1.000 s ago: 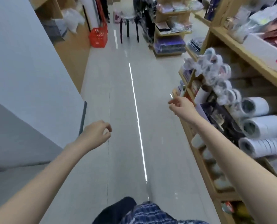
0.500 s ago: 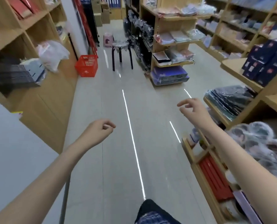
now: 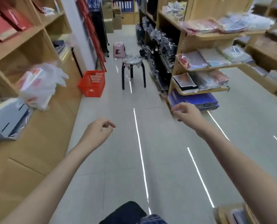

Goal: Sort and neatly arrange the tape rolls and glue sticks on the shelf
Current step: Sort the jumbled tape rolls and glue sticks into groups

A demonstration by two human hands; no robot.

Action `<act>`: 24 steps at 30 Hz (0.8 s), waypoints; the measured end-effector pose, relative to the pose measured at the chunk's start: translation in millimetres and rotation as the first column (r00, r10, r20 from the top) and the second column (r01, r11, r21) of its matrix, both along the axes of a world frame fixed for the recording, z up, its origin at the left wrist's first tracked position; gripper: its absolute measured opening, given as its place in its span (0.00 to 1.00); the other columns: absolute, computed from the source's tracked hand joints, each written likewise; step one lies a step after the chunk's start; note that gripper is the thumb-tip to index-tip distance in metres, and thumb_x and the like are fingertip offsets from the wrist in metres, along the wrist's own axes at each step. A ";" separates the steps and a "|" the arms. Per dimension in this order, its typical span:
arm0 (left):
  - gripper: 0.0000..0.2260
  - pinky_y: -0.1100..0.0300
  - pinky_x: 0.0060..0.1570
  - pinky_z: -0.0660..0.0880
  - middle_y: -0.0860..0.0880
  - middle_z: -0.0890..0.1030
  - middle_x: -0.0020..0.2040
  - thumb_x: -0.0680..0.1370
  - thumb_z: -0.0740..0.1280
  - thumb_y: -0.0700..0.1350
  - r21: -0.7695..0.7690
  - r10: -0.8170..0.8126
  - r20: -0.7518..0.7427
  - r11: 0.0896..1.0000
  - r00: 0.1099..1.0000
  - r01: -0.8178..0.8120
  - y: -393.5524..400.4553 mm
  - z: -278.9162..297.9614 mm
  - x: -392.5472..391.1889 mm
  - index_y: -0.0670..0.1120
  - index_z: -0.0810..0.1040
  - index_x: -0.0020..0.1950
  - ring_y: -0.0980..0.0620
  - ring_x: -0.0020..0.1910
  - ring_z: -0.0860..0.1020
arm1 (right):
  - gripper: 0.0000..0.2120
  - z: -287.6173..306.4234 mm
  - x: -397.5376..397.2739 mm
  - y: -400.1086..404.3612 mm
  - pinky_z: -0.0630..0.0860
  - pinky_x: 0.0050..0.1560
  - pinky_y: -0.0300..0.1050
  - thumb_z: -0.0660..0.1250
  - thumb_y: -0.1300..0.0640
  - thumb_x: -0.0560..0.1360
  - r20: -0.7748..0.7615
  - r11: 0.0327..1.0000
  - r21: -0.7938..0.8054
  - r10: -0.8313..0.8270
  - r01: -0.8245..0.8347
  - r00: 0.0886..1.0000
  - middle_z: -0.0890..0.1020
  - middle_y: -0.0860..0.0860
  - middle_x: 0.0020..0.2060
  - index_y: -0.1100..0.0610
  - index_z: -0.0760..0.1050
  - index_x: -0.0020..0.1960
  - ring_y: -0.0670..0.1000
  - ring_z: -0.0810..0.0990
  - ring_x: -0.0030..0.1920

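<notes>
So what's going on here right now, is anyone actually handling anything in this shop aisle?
Nobody is handling anything. A person faces down a shop aisle with both arms stretched forward: the left hand and the right hand hang over the grey floor, fingers loosely curled, holding nothing. Ahead, a red plastic shopping basket sits on the floor by the left wooden shelving, and a black-legged stool stands mid-aisle. No tape rolls or glue sticks can be made out in this view.

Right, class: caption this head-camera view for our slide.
Both empty hands, left hand and right hand, reach over a shop aisle toward a red basket.
</notes>
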State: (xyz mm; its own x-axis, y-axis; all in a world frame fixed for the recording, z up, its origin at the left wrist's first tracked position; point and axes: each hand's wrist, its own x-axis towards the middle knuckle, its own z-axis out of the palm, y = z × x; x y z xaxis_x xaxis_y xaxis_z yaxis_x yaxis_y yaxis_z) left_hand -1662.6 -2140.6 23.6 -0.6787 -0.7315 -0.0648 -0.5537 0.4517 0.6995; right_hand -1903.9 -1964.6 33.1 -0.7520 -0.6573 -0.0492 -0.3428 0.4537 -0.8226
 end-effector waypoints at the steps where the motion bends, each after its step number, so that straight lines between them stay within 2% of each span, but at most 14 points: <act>1: 0.10 0.61 0.40 0.66 0.45 0.79 0.51 0.76 0.62 0.38 -0.013 0.004 -0.011 1.000 1.000 -0.004 -34.8 -2.3 -24.8 0.51 0.78 0.42 0.54 0.41 0.73 | 0.06 -2.5 -24.9 -33.3 0.75 0.39 0.43 0.63 0.60 0.74 -0.031 1.000 0.018 0.013 -0.012 0.999 0.78 0.53 0.41 0.54 0.79 0.47 0.50 0.76 0.40; 3: 0.11 0.61 0.33 0.65 0.40 0.80 0.49 0.76 0.61 0.38 -0.033 0.005 -0.032 0.999 0.999 -0.006 -108.0 -9.2 -78.3 0.53 0.78 0.41 0.49 0.35 0.72 | 0.06 -6.1 -76.1 -100.1 0.68 0.34 0.38 0.63 0.61 0.74 -0.085 0.999 0.027 0.041 -0.038 0.996 0.77 0.55 0.41 0.55 0.79 0.47 0.48 0.74 0.37; 5: 0.11 0.60 0.31 0.65 0.38 0.79 0.49 0.75 0.61 0.39 -0.040 0.020 -0.035 0.999 0.999 -0.021 -180.6 -11.9 -136.1 0.52 0.79 0.42 0.43 0.35 0.73 | 0.06 -8.1 -132.0 -165.0 0.67 0.33 0.35 0.63 0.62 0.74 -0.147 0.999 0.025 0.042 -0.039 0.988 0.79 0.54 0.41 0.54 0.77 0.45 0.44 0.73 0.33; 7: 0.10 0.59 0.37 0.70 0.44 0.80 0.50 0.75 0.61 0.39 -0.053 0.013 -0.038 0.998 0.999 -0.015 -244.9 -5.3 -195.1 0.53 0.79 0.42 0.48 0.42 0.76 | 0.07 -1.3 -185.3 -223.9 0.66 0.32 0.32 0.63 0.64 0.73 -0.186 0.999 0.045 0.032 -0.024 0.982 0.80 0.52 0.39 0.55 0.78 0.43 0.41 0.74 0.32; 9: 0.09 0.61 0.41 0.69 0.48 0.80 0.50 0.76 0.62 0.40 -0.070 -0.049 0.012 0.996 0.999 0.050 -300.5 6.5 -253.6 0.50 0.80 0.45 0.51 0.47 0.76 | 0.08 8.3 -235.5 -272.2 0.65 0.31 0.30 0.62 0.65 0.73 -0.194 0.998 0.059 0.021 -0.010 0.981 0.78 0.49 0.34 0.60 0.80 0.44 0.39 0.75 0.30; 11: 0.08 0.62 0.42 0.68 0.49 0.80 0.49 0.77 0.62 0.40 -0.057 -0.175 0.088 0.982 0.981 0.181 -350.8 20.2 -313.5 0.48 0.80 0.49 0.54 0.48 0.75 | 0.07 19.5 -282.6 -311.8 0.66 0.39 0.33 0.63 0.63 0.74 -0.219 0.997 0.058 -0.033 0.047 0.975 0.77 0.50 0.40 0.59 0.80 0.48 0.40 0.75 0.39; 12: 0.07 0.63 0.42 0.68 0.50 0.79 0.49 0.77 0.62 0.41 -0.039 -0.255 0.139 0.964 0.957 0.262 -375.5 24.9 -345.2 0.47 0.80 0.50 0.54 0.48 0.75 | 0.07 24.1 -308.2 -330.4 0.67 0.45 0.37 0.63 0.62 0.74 -0.238 0.994 0.060 -0.071 0.088 0.969 0.76 0.51 0.44 0.58 0.79 0.49 0.45 0.75 0.46; 13: 0.07 0.65 0.41 0.68 0.51 0.79 0.49 0.78 0.62 0.42 -0.032 -0.319 0.194 0.943 0.928 0.331 -398.0 28.7 -376.3 0.47 0.79 0.51 0.55 0.47 0.75 | 0.07 26.8 -335.3 -348.0 0.67 0.49 0.40 0.63 0.62 0.74 -0.259 0.991 0.051 -0.109 0.127 0.960 0.75 0.51 0.45 0.57 0.79 0.49 0.49 0.74 0.50; 15: 0.07 0.66 0.40 0.68 0.52 0.78 0.48 0.78 0.62 0.42 -0.060 -0.377 0.256 0.913 0.890 0.404 -443.2 28.8 -436.6 0.47 0.78 0.52 0.55 0.47 0.75 | 0.07 30.4 -391.0 -383.9 0.67 0.51 0.41 0.63 0.64 0.74 -0.300 0.980 0.024 -0.180 0.196 0.937 0.73 0.47 0.40 0.58 0.79 0.48 0.50 0.73 0.51; 17: 0.06 0.63 0.44 0.68 0.51 0.78 0.49 0.77 0.62 0.42 -0.141 -0.371 0.242 0.901 0.897 0.410 -490.5 20.7 -495.7 0.48 0.78 0.49 0.53 0.49 0.76 | 0.08 24.5 -454.8 -421.4 0.66 0.50 0.40 0.63 0.63 0.74 -0.337 0.967 0.015 -0.233 0.253 0.912 0.75 0.49 0.41 0.59 0.80 0.49 0.50 0.73 0.52; 19: 0.07 0.63 0.45 0.65 0.51 0.77 0.49 0.77 0.61 0.41 -0.206 -0.337 0.213 0.902 0.917 0.379 -539.4 12.4 -549.4 0.47 0.79 0.49 0.53 0.50 0.75 | 0.08 14.6 -519.1 -462.3 0.67 0.52 0.42 0.63 0.62 0.74 -0.326 0.955 0.005 -0.279 0.297 0.903 0.79 0.54 0.47 0.57 0.80 0.49 0.52 0.75 0.55; 21: 0.08 0.64 0.44 0.64 0.51 0.77 0.48 0.77 0.61 0.39 -0.203 -0.308 0.149 0.920 0.939 0.334 -591.7 9.1 -604.6 0.45 0.80 0.50 0.53 0.50 0.75 | 0.08 8.4 -580.5 -510.3 0.68 0.53 0.44 0.63 0.62 0.74 -0.315 0.960 0.031 -0.256 0.279 0.914 0.81 0.57 0.50 0.58 0.80 0.49 0.55 0.76 0.56; 24: 0.08 0.63 0.45 0.64 0.49 0.77 0.48 0.76 0.61 0.38 -0.229 -0.259 0.108 0.933 0.960 0.277 -660.1 22.6 -673.8 0.45 0.80 0.47 0.51 0.50 0.75 | 0.08 13.7 -648.3 -585.7 0.68 0.57 0.45 0.63 0.62 0.74 -0.304 0.964 0.094 -0.211 0.250 0.929 0.81 0.55 0.52 0.58 0.80 0.48 0.54 0.76 0.55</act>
State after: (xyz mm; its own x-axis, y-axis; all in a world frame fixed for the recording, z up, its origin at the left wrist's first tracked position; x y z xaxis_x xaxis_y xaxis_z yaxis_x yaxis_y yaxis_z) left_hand -2336.3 -2800.8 46.2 -0.8518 -0.5230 0.0318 -0.4349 0.7396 0.5136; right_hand -2552.3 -2550.4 46.8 -0.8762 -0.4668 0.1201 -0.4298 0.6437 -0.6332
